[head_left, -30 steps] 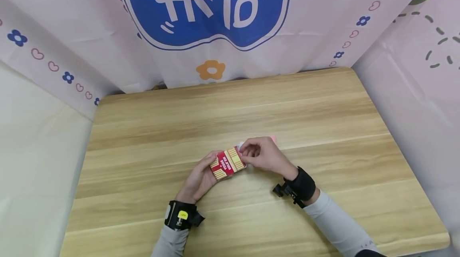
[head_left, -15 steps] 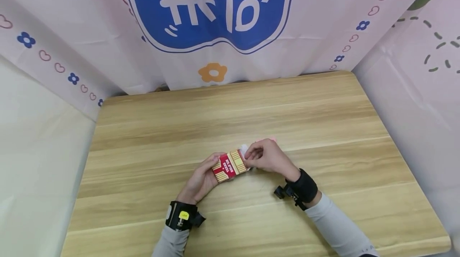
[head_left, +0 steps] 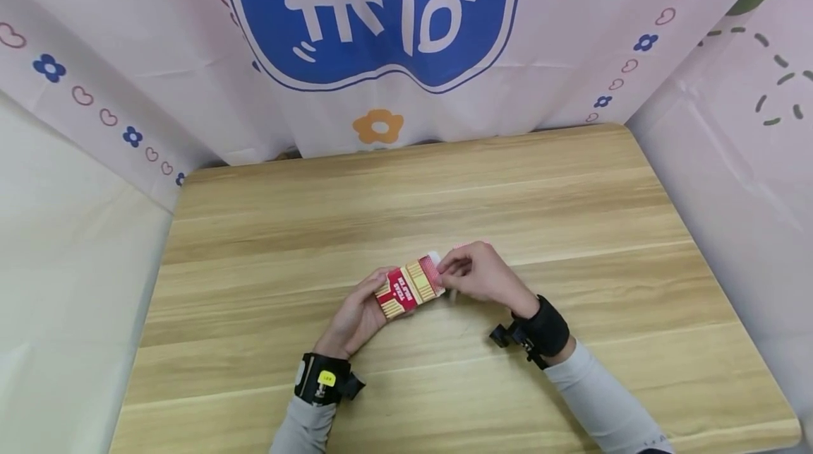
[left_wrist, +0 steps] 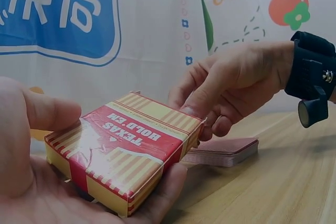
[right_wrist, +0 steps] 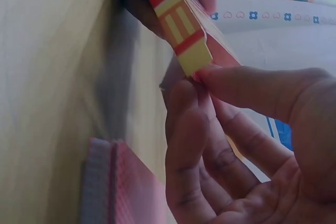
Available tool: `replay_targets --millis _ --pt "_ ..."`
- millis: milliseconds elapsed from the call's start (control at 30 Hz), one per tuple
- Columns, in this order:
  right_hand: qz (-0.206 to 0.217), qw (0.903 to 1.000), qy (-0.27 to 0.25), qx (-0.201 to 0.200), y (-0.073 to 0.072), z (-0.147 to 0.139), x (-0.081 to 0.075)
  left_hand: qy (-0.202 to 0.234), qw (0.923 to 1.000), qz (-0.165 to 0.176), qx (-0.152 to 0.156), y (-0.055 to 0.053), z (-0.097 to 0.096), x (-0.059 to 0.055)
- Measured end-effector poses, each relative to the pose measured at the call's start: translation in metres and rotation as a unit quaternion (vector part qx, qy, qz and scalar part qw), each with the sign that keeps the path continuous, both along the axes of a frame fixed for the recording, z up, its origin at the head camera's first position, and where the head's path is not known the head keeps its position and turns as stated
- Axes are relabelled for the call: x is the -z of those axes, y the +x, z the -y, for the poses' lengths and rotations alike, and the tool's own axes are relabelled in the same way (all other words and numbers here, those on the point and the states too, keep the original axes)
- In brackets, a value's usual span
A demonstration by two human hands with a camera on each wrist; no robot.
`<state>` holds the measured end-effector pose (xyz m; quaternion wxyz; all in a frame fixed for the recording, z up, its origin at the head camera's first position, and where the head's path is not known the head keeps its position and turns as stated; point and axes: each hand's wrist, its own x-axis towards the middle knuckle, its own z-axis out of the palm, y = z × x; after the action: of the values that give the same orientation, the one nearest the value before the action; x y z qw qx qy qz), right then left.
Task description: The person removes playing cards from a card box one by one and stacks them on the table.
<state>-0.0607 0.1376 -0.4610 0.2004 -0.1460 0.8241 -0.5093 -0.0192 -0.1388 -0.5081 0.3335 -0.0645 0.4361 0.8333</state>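
A red-and-yellow card box printed "TEXAS HOLD'EM" rests in my left hand, gripped by thumb and fingers along its sides. Red-patterned playing cards show at its open end, beside a white flap. With thumb and fingertips my right hand pinches at the cards there; the right wrist view has the thumb against the box's end, the exact contact partly hidden. Beneath the right hand, a stack of pink-backed playing cards lies on the table, mostly covered by that hand in the head view.
Both hands are above a wood-grain table. A printed cloth hangs along its back edge, and pale fabric walls stand at the sides. Each wrist wears a black strap with a small camera.
My right hand has moved slightly to the right, away from the box. A red-patterned strip of cards now shows at the box's open end. The left hand keeps its grip.
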Motion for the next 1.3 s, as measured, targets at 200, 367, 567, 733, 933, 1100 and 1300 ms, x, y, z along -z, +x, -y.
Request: replay_targets --millis 200,367,567,733,933,1100,1300 --pt "0.038 0.9985 -0.037 0.014 -0.003 -0.010 -0.009 0.015 0.9998 0.014 -0.008 -0.001 0.001 0.000" --pt "0.017 0.9987 -0.045 0.017 -0.006 -0.018 -0.012 0.020 0.9994 0.023 -0.016 -0.002 0.001 -0.001" --pt "-0.024 0.9988 -0.036 0.022 -0.011 -0.028 -0.012 0.019 0.9993 0.027 -0.017 -0.002 0.001 -0.001" --pt "-0.039 0.9981 -0.036 0.030 -0.014 -0.035 -0.014 0.025 0.9994 0.022 -0.013 -0.002 0.001 0.000" --pt "-0.028 0.9966 -0.051 0.058 -0.019 -0.045 -0.019 0.033 0.9991 0.022 -0.016 -0.002 0.001 0.000" --pt "0.039 0.9911 -0.092 0.087 -0.023 -0.057 -0.022 0.036 0.9989 0.023 -0.017 -0.003 0.001 -0.001" --pt "0.068 0.9889 -0.085 0.101 -0.029 -0.073 -0.019 0.030 0.9991 0.026 -0.016 -0.002 0.001 -0.001"
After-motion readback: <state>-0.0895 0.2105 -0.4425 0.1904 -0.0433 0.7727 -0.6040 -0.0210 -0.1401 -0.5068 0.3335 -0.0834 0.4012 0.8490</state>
